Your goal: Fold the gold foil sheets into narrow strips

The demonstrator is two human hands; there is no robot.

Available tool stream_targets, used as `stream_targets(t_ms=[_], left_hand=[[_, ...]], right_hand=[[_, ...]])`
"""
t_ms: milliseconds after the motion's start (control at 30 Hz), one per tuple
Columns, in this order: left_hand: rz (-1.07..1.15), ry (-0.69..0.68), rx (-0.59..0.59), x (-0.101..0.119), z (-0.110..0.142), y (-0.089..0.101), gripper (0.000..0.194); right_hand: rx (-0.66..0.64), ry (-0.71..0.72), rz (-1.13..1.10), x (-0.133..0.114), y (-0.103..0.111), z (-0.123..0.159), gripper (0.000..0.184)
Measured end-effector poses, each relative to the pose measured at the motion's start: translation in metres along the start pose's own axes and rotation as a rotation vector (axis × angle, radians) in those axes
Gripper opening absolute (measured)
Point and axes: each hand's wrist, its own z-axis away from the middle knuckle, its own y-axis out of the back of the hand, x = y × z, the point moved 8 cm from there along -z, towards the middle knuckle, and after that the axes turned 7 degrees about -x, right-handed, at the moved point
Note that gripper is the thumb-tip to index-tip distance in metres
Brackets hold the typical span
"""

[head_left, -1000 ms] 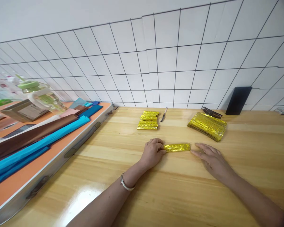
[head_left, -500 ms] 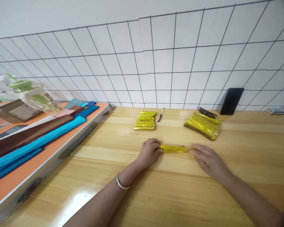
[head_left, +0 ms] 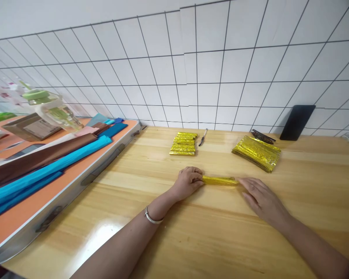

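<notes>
A narrow folded strip of gold foil [head_left: 220, 180] lies on the wooden table [head_left: 209, 228] between my hands. My left hand [head_left: 187, 182] has its fingers curled and pinches the strip's left end. My right hand [head_left: 261, 199] lies flat with fingers stretched out, its fingertips touching the strip's right end. Behind, a neat stack of folded gold strips [head_left: 184, 143] sits near the wall. To the right lies a loose pile of unfolded gold foil sheets [head_left: 257, 153].
A pen [head_left: 203, 137] lies beside the folded stack. A dark phone [head_left: 297, 122] leans on the tiled wall, a black clip [head_left: 263, 136] lies by the foil pile. At left an orange board [head_left: 20, 221] carries blue and brown paper rolls [head_left: 43, 174] and bottles.
The foil strip has become narrower, folded lengthwise under my fingers. Both hands stay at its ends; the view has shifted slightly.
</notes>
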Motion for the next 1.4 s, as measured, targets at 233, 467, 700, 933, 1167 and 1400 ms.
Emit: stream_targets(t_ms=[233, 467, 700, 933, 1167, 1400], left_hand=[[-0.147, -0.085, -0.105, 0.015, 0.010, 0.009, 0.009], [-0.289, -0.204, -0.298, 0.041, 0.025, 0.018, 0.030], [-0.137, -0.249, -0.336, 0.029, 0.021, 0.017, 0.037], [-0.029, -0.300, -0.360, 0.021, 0.019, 0.021, 0.039], [-0.010, -0.297, -0.339, 0.022, 0.017, 0.021, 0.037], [-0.083, -0.292, -0.358, 0.015, 0.020, 0.016, 0.040]], right_hand=[[-0.008, 0.137, 0.007, -0.009, 0.002, 0.002, 0.033], [-0.076, 0.190, 0.001, -0.018, 0.003, 0.000, 0.028], [-0.043, 0.233, 0.123, -0.025, 0.002, 0.004, 0.032], [-0.085, 0.278, 0.151, -0.028, -0.003, 0.004, 0.026], [-0.070, 0.257, 0.150, -0.027, -0.001, 0.002, 0.027], [-0.098, 0.219, 0.140, -0.024, -0.003, 0.000, 0.028]])
